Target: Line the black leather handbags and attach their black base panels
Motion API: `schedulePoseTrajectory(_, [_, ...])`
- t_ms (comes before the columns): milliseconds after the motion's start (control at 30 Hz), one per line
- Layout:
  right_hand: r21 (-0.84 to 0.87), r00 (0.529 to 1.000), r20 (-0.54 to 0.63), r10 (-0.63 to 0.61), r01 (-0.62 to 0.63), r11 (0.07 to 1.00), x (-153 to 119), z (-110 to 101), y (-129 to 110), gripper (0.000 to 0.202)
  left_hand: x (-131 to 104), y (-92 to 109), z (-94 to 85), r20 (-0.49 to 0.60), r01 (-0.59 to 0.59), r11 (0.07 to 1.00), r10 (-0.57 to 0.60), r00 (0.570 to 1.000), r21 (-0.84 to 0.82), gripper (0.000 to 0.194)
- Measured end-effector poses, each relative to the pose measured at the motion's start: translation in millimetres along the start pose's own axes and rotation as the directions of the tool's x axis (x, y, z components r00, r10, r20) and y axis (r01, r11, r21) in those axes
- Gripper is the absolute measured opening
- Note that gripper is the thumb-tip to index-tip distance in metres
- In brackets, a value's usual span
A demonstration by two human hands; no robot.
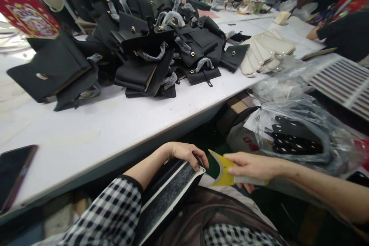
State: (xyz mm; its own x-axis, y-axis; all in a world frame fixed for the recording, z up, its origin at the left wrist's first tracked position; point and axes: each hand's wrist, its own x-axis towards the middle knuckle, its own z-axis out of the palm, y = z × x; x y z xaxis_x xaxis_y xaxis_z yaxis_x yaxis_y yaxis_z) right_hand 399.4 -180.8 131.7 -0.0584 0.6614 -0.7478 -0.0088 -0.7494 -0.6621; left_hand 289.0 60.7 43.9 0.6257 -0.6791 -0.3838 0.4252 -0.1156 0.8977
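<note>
On the lap lies a black piece [168, 192] with white edges and a dark grey speckled strip along its middle, slanting down to the left. My left hand [187, 153] curls over its upper right end, fingers bent around the edge. Just to the right, my right hand [249, 167] grips a yellow tool [221, 169] with a curved, notched front edge and a pale lower part. A small gap separates the yellow tool from the black piece.
Black handbags [144, 42] pile on the white table [115, 123]. A phone [15, 173] lies at the left edge, cream pieces [268, 50] at the right. A plastic bag [300, 130] of black parts stands right, below a slatted rack [343, 80]. A person's dark sleeve [343, 30] is at far right.
</note>
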Motion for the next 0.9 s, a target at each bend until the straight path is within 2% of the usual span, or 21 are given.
schedulePoseTrajectory(67, [0.010,1.000,0.026,0.011,-0.012,1.000,7.6,20.0,13.6,0.035,0.3,0.1,0.6,-0.007,-0.017,1.000,0.017,1.000,-0.005,0.043])
schedulePoseTrajectory(167, [-0.015,0.999,-0.035,0.015,-0.015,1.000,24.4,32.4,20.1,0.035,-0.4,2.2,1.4,-0.035,-0.008,1.000,0.008,0.999,-0.001,0.042])
schedulePoseTrajectory(267, [-0.042,0.998,-0.064,0.008,-0.011,0.999,35.1,35.0,19.7,0.036,-1.4,4.6,1.3,-0.073,0.047,0.997,-0.043,0.996,0.053,0.046])
schedulePoseTrajectory(467, [0.014,0.998,-0.057,0.017,-0.016,1.000,40.9,41.5,20.5,0.036,-1.2,5.3,0.7,-0.091,0.067,0.993,-0.058,0.994,0.094,0.055])
schedulePoseTrajectory(767, [0.045,0.999,-0.037,-0.010,0.011,0.999,45.3,48.9,19.1,0.037,-2.2,3.2,0.9,-0.133,0.042,0.993,-0.028,0.991,0.110,0.057])
schedulePoseTrajectory(900, [0.078,1.000,-0.013,0.025,-0.024,0.997,48.4,51.3,22.7,0.037,-2.2,1.2,0.9,-0.139,0.024,0.995,-0.011,0.990,0.094,0.058])
